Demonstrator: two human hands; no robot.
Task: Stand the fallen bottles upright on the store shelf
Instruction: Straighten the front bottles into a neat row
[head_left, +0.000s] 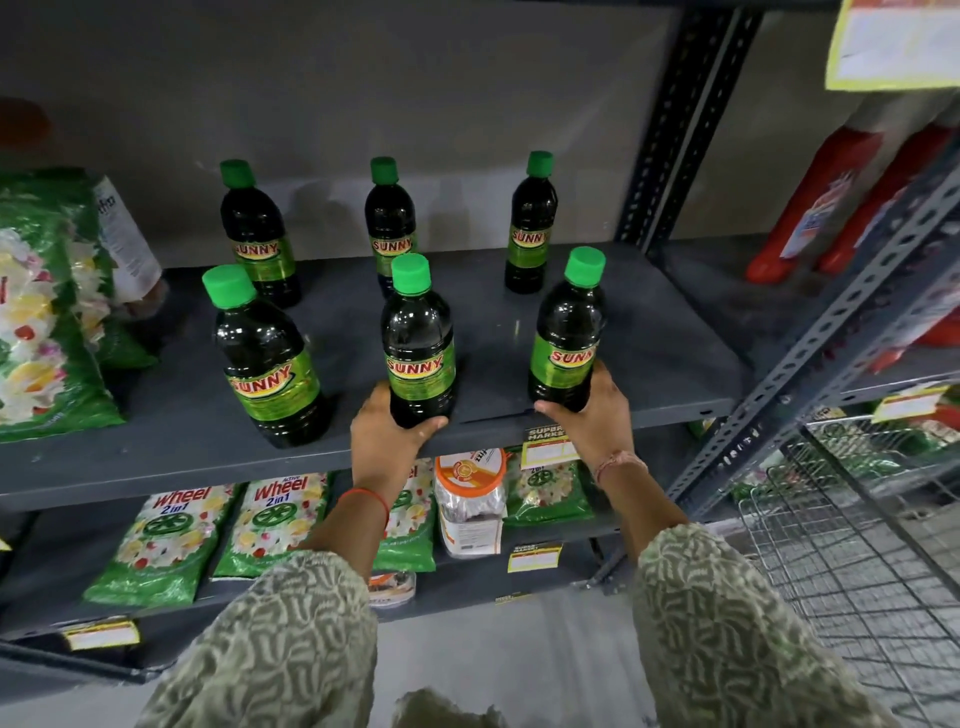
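Six bottles up on shelf (649, 364): three back, three front. Left to right: left hand (387, 436), grip wrapped round base of middle front bottle (420, 338), upright near front edge. Right hand (597, 415), grip closed low on right front bottle (567, 332), tilted slightly. Square both bases flat, nudge back from lip, then let go slowly. Front left bottle (267, 358) leaning, untouched; check next.

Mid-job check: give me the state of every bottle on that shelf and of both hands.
Back left bottle: upright, capped, free.
Back middle bottle: upright, capped, free.
Back right bottle: upright, capped, free.
Front left bottle: upright, capped, free.
Front middle bottle: upright, held at base.
Front right bottle: upright, held at base.
Left hand: gripping front middle bottle.
Right hand: gripping front right bottle.
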